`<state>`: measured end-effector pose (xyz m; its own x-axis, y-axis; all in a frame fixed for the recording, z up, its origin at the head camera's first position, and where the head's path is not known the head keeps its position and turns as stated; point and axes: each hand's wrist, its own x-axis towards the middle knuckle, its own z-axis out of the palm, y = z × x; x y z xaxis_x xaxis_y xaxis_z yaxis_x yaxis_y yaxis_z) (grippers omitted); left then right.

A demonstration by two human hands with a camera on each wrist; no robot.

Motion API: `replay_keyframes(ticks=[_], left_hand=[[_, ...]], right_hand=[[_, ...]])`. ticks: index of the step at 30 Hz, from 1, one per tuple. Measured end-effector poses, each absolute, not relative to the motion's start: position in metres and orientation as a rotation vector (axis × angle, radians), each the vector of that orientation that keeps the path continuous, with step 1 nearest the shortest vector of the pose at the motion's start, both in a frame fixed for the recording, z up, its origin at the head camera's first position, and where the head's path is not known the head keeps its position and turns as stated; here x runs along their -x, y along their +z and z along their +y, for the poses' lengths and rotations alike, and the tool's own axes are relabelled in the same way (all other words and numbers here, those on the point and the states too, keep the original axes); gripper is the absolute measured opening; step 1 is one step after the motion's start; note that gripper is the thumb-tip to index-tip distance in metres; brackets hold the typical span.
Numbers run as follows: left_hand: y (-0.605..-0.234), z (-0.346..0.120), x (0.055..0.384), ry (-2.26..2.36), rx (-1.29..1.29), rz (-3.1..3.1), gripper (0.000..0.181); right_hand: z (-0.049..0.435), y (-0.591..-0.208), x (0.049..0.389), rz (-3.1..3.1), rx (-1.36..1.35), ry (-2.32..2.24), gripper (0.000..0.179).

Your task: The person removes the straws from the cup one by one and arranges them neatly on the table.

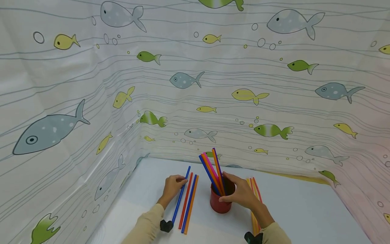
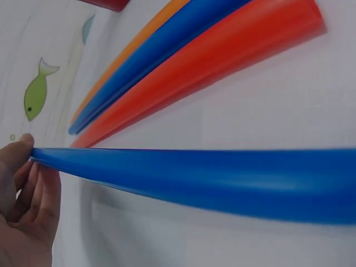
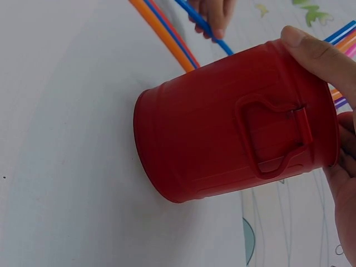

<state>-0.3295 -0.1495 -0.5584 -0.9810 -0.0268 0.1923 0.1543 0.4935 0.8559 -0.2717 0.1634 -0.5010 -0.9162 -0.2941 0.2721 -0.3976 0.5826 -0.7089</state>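
My left hand point(image 1: 172, 188) pinches a blue straw point(image 1: 179, 200) near its far end, between thumb and fingers; the left wrist view shows the straw point(image 2: 222, 181) stretching across the frame. Right beside it, a red straw point(image 1: 185, 201), another blue straw point(image 1: 189, 211) and an orange straw point(image 1: 193, 204) lie side by side on the white table. With my right hand point(image 1: 243, 195) I grip the rim of a red metal can point(image 1: 220, 206), thumb on the near side. Several blue, orange, pink and purple straws point(image 1: 210, 171) lean inside it. A wire handle point(image 3: 272, 139) shows on the can's side.
To the right of the can, several yellow, orange and red straws point(image 1: 255, 189) lie partly under my right forearm. The white tabletop point(image 1: 304, 210) is enclosed by a fish-printed curtain point(image 1: 225, 118) at the back and sides.
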Motion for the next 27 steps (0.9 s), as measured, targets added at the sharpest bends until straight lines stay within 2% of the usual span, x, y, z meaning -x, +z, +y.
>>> replay_keyframes(ticks=[27], left_hand=[[-0.579,-0.145,0.332,-1.35,0.116,-2.572,0.018]], right_hand=[[0.163,-0.5,0.272,-2.67,-0.615,1.259,0.1]])
